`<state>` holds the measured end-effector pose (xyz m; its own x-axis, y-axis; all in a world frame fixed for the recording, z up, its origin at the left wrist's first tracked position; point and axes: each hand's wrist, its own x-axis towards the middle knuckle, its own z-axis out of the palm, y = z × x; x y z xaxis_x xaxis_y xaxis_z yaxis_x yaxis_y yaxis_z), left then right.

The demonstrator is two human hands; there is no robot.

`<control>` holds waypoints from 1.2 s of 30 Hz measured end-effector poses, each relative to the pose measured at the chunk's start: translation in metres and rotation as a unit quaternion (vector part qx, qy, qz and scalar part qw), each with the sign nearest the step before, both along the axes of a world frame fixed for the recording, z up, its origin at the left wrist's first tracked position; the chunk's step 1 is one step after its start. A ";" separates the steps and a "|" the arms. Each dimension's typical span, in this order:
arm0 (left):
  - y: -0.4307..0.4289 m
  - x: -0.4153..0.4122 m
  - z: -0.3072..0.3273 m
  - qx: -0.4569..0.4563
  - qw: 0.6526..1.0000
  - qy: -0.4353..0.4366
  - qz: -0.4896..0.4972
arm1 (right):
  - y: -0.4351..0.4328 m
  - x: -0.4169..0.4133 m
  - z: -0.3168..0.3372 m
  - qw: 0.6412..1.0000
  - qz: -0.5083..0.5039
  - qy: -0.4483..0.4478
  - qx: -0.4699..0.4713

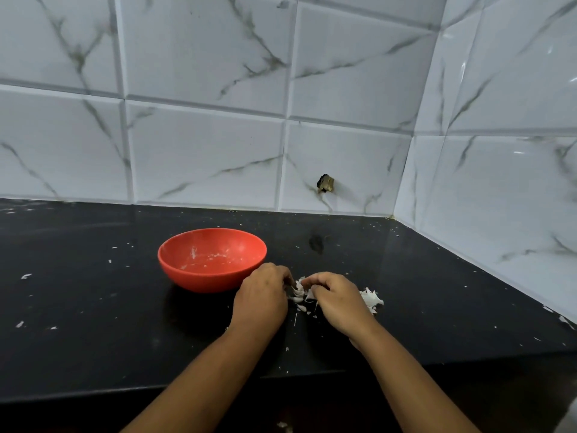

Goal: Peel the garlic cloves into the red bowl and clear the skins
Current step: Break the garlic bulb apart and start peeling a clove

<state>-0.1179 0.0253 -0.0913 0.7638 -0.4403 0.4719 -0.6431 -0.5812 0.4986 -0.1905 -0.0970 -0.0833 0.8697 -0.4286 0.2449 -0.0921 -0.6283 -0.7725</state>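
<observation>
pinching at garlic skins

left hand (262, 298) and right hand (337, 300) curled, fingertips nearly meeting, pinching white garlic skins (299, 292) on the black desk (93, 307). skin heap (371, 298) just right of the right hand. red bowl (203, 281) upright, just behind the left hand.

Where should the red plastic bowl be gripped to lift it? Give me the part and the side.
I'd take the round red plastic bowl by its thin rim at the near-left edge, thumb inside. It stands upright and open on the black counter, and that side is free; the left hand and right hand, pinching white garlic skins, crowd its near-right.
</observation>
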 end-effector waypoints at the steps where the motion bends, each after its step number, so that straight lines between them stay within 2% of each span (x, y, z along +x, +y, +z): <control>1: 0.000 0.001 0.000 -0.004 1.000 0.002 0.003 | 0.003 0.003 0.000 1.000 0.004 -0.001 0.007; 5: 0.001 0.000 0.001 -0.016 1.000 0.010 0.010 | 0.004 0.015 0.003 0.994 0.006 -0.037 0.103; 6: 0.001 0.000 0.001 -0.021 1.000 0.007 0.008 | 0.000 0.017 0.006 0.995 -0.004 -0.050 0.083; 8: 0.001 0.000 0.000 -0.030 1.000 -0.005 0.001 | -0.012 0.019 0.013 0.999 -0.001 -0.040 -0.027; 11: 0.000 0.001 -0.001 -0.056 0.998 -0.010 -0.020 | -0.023 0.022 0.017 0.978 0.079 0.067 -0.180; 13: 0.000 0.001 0.000 -0.055 0.998 -0.014 -0.034 | -0.024 0.022 0.014 0.963 0.102 0.118 -0.220; 16: 0.000 -0.004 0.004 -0.032 0.994 -0.001 -0.102 | -0.028 0.019 0.010 0.967 0.062 0.093 -0.231; 18: 0.001 -0.010 0.007 0.025 0.991 0.003 -0.130 | -0.030 0.014 0.012 0.963 0.023 0.077 -0.256; 21: 0.001 -0.012 0.008 0.074 0.989 -0.012 -0.128 | -0.032 0.004 0.015 0.945 -0.023 0.086 -0.314; 25: -0.001 -0.006 0.005 0.059 0.992 -0.001 -0.108 | -0.041 -0.015 0.017 0.911 -0.090 0.105 -0.389; 28: -0.003 -0.002 0.003 0.031 0.996 0.008 -0.088 | -0.042 -0.025 0.021 0.909 -0.118 0.124 -0.380; 30: -0.002 0.000 0.002 -0.002 0.997 0.005 -0.072 | -0.037 -0.028 0.025 0.918 -0.095 0.124 -0.364; 31: -0.002 0.000 0.001 -0.020 0.998 -0.002 -0.063 | -0.034 -0.028 0.025 0.935 -0.069 0.111 -0.330; 33: -0.002 0.001 0.000 -0.044 0.998 -0.016 -0.051 | -0.025 -0.027 0.026 0.976 -0.001 0.083 -0.203; 34: -0.001 0.001 0.000 -0.052 0.997 -0.020 -0.048 | -0.019 -0.027 0.025 0.986 0.027 0.081 -0.145; 36: -0.001 0.002 0.000 -0.065 0.997 -0.017 -0.049 | -0.008 -0.023 0.023 0.985 0.049 0.104 -0.126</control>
